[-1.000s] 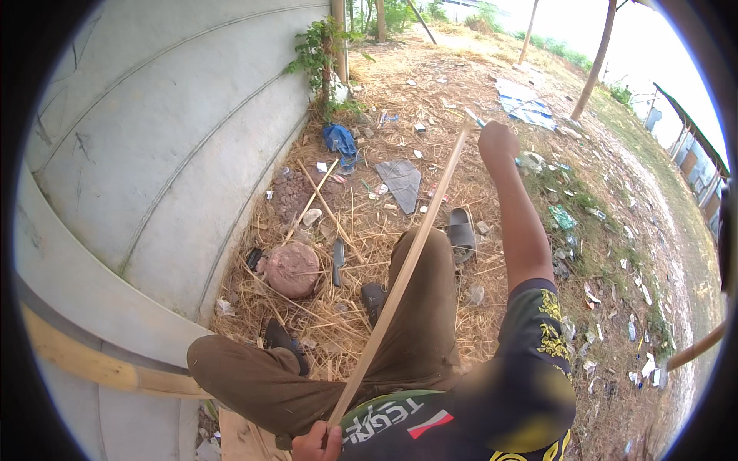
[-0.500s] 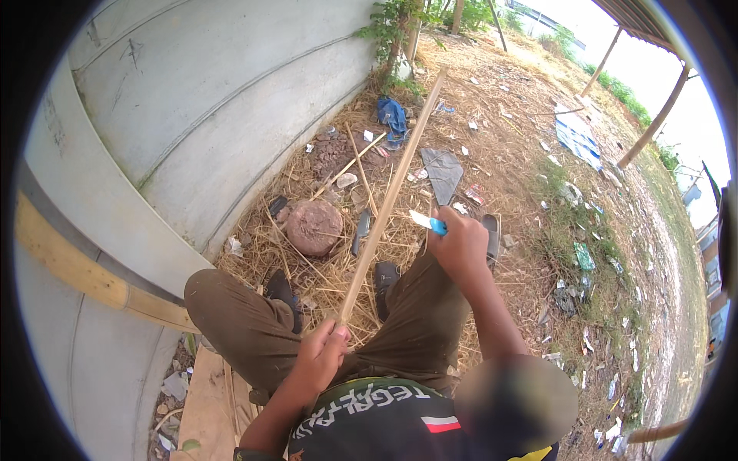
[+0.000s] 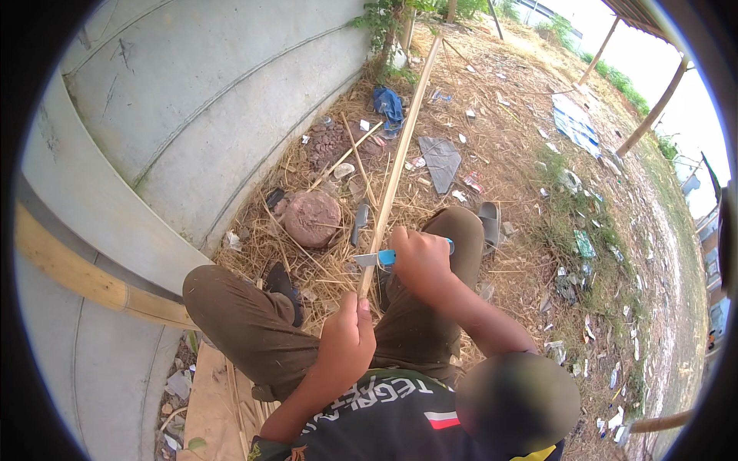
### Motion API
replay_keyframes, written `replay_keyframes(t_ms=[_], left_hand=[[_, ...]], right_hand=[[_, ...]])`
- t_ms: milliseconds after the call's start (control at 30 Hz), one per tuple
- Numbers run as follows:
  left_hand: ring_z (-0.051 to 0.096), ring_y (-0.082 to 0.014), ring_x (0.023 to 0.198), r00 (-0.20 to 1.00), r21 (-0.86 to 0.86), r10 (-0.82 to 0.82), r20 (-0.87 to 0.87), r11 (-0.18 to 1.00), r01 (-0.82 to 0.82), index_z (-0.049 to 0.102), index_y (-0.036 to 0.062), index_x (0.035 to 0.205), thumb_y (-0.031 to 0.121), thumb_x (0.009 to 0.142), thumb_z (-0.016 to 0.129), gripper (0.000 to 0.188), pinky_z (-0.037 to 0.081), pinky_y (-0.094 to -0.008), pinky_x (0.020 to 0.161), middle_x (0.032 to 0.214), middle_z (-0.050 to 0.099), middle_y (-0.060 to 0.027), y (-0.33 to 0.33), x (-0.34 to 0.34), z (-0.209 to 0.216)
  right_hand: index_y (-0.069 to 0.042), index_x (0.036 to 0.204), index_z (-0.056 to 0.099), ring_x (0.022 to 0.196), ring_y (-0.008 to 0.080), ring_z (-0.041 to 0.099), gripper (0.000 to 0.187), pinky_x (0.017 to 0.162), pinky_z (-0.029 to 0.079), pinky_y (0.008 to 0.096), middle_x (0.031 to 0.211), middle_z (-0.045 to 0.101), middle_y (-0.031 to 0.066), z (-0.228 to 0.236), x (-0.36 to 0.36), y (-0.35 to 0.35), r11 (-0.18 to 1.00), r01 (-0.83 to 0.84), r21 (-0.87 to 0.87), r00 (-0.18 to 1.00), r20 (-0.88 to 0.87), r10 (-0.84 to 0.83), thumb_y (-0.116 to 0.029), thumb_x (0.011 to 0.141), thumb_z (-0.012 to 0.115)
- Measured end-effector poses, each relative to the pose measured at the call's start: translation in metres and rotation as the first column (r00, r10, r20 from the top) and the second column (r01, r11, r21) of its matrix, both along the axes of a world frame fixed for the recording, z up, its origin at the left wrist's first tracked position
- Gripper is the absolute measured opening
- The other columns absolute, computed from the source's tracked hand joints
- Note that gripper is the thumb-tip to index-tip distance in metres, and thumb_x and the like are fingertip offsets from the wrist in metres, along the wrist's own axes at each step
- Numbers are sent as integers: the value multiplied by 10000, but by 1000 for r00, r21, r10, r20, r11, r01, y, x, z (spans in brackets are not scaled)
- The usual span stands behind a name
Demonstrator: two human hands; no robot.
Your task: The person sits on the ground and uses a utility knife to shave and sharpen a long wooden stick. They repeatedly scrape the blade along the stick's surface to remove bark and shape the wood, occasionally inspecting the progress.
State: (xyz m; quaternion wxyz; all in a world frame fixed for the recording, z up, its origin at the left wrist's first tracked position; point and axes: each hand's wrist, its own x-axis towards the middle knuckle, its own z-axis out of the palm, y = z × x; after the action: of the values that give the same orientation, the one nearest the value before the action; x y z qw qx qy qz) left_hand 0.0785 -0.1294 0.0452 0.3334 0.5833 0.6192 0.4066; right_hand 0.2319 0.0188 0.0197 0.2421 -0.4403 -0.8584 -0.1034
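My left hand (image 3: 347, 338) is closed round the near end of a long, pale bamboo strip (image 3: 401, 157), above my lap. The strip slants away from me, its far end near the plants by the wall. In my right hand (image 3: 421, 260) is a knife with a blue handle (image 3: 387, 257), fingers wrapped round it. Its short pale blade (image 3: 366, 260) lies across the strip, just beyond my left hand. Whether the edge has bitten into the bamboo cannot be made out.
A round brown block (image 3: 312, 219) sits on the straw-strewn ground beside a dark, flat, blade-like tool (image 3: 360, 224). A grey wall (image 3: 223, 84) runs along the left. Farther off lie a blue cloth (image 3: 389, 106), a grey sheet (image 3: 440, 163) and a sandal (image 3: 490, 224).
My right hand has come down and left, bringing the knife from beside the strip onto it. My left hand has shifted slightly right and up, and the strip's far end has swung a little left.
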Motion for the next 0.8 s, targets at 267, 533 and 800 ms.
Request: replay_keyframes(t_ms=[267,533,800], left_hand=[[537,-363,510,995,60,96,32,993,-98,472,1,945,190,1065,431,228,389,-445,505,593,501,-189,0,4,7],[469,-303,474,978,104,187,86,975,-196,456,2,933,204,1075,418,250,372,-422,494,573,457,-153,6,-3,20],[506,-330,486,969,126,241,55,961,-247,445,2,924,192,1069,421,240,370,-432,492,575,479,-174,7,-17,21]], right_hand=[[-105,738,548,479,269,617,116,421,439,394,609,603,70,8,-25,19,995,33,92,991,-131,-20,-120,765,660],[-130,767,574,505,273,625,90,445,438,404,620,621,63,29,-59,34,991,31,127,970,-245,1,-129,773,664],[-126,758,567,531,303,640,89,480,458,437,619,643,91,38,-97,60,993,88,79,954,-294,-62,-127,777,654]])
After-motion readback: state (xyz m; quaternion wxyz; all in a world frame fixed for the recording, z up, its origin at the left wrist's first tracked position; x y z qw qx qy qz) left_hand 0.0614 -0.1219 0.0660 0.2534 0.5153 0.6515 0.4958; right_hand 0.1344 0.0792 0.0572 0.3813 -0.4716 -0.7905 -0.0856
